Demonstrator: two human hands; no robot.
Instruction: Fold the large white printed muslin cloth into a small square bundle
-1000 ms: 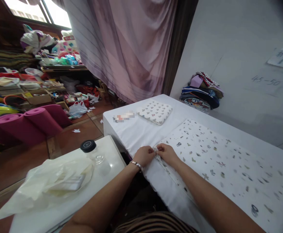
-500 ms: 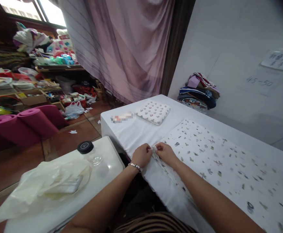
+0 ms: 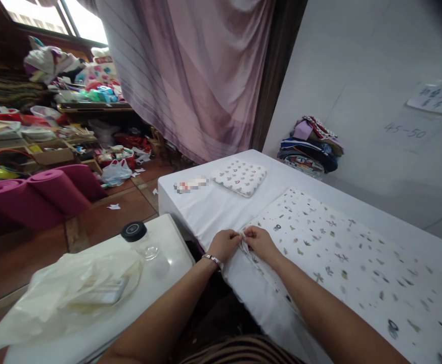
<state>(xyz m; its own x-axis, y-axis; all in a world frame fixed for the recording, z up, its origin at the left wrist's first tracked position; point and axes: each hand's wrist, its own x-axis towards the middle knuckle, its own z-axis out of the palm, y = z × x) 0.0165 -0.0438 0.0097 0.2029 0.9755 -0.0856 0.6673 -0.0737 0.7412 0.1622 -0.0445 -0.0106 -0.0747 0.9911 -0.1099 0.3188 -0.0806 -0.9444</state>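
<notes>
A white cloth printed with small plants and shapes (image 3: 321, 237) lies spread over the white-covered table (image 3: 190, 210). Its near left corner is gathered between my two hands at the table's front edge. My left hand (image 3: 224, 245), with a bracelet at the wrist, pinches that corner from the left. Close beside it, my right hand (image 3: 261, 244) is closed on the same edge, thumb and fingertips together. The fingertips hide the exact fold of fabric. Beyond them lies a folded cloth with a grey and red print (image 3: 239, 177).
At left, a white stool-like surface (image 3: 175, 237) bears a clear jar with a black lid (image 3: 134, 231) and a crumpled plastic bag (image 3: 80, 283). A blurred-out item (image 3: 191, 184) lies on the table. Rolled pink mats (image 3: 54, 194), a curtain (image 3: 213, 76) and stacked fabrics (image 3: 308, 146) stand beyond.
Both hands stay at the cloth's corner, with only a slight shift of the fingers. The whole view has moved marginally; nothing was let go.
</notes>
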